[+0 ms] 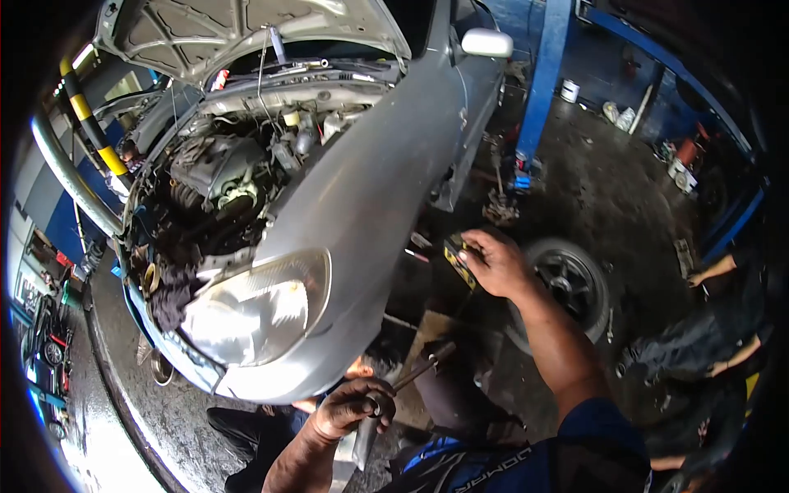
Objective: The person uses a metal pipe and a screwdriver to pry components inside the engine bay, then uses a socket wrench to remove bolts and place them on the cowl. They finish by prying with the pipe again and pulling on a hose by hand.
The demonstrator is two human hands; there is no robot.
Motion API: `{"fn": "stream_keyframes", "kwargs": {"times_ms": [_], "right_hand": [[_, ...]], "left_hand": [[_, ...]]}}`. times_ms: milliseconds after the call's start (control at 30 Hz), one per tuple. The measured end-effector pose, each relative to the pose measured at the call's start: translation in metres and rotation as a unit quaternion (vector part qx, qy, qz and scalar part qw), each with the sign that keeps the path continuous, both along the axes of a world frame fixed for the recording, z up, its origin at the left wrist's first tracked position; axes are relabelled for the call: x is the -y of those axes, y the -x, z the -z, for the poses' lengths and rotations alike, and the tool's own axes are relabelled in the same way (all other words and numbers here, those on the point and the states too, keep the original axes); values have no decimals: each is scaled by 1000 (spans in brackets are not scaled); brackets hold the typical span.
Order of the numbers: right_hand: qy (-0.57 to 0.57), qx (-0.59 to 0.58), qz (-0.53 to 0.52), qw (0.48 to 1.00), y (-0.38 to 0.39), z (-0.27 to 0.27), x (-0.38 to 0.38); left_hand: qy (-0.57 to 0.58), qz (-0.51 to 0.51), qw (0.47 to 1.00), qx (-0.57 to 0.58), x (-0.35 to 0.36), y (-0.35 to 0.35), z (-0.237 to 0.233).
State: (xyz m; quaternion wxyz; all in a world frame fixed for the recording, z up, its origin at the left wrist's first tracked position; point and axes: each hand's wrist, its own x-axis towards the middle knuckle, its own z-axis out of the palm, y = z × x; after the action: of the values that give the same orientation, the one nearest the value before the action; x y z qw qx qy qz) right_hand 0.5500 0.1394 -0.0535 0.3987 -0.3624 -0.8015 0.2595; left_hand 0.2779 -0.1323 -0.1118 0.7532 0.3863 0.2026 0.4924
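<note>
left hand (355, 408): fingers curled closed.
left forearm (302, 460): angled upward.
right hand (496, 263): fingers bent.
right arm (563, 345): extended forward.

My one camera rides on my head, facing forward and steeply down past my left hand (357, 409) and right hand (496, 261), both fairly near the lens. It looks from just off the car's (374, 193) front corner, above the headlight (259, 311), back along the fender to the side mirror (486, 43) (the wide lens bends everything inside a dark, rounded border). The raised hood (193, 33) sits upper left, the floor (608, 177) to the right.
</note>
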Motion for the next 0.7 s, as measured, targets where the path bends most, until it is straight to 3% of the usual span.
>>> {"fn": "stream_keyframes", "kwargs": {"times_ms": [67,200,333,367,400,467,533,633,700], "right_hand": [[-171,14,9,985,30,-18,-70],[-254,-8,23,967,107,-82,-244],[-219,162,2,962,199,-126,-394],[-168,230,18,958,223,-129,-424],[-170,227,9,959,238,-129,-442],[-38,343,21,938,267,-141,-465],[50,317,34,947,271,-159,-448],[19,383,68,921,294,-148,-452],[34,385,79,919,299,-141,-461]], "left_hand": [[63,-36,997,-25,-31,-5,-19],[128,-36,990,-43,-96,-12,-57],[120,-157,978,-64,-134,-38,-103],[189,-169,965,-72,-136,-42,-111],[190,-178,963,-71,-135,-45,-111],[145,-181,973,0,-138,-46,-108],[152,-245,958,8,-136,-54,-140],[83,-307,948,-16,-109,-60,-138],[120,-330,936,-23,-95,-61,-153]]}}
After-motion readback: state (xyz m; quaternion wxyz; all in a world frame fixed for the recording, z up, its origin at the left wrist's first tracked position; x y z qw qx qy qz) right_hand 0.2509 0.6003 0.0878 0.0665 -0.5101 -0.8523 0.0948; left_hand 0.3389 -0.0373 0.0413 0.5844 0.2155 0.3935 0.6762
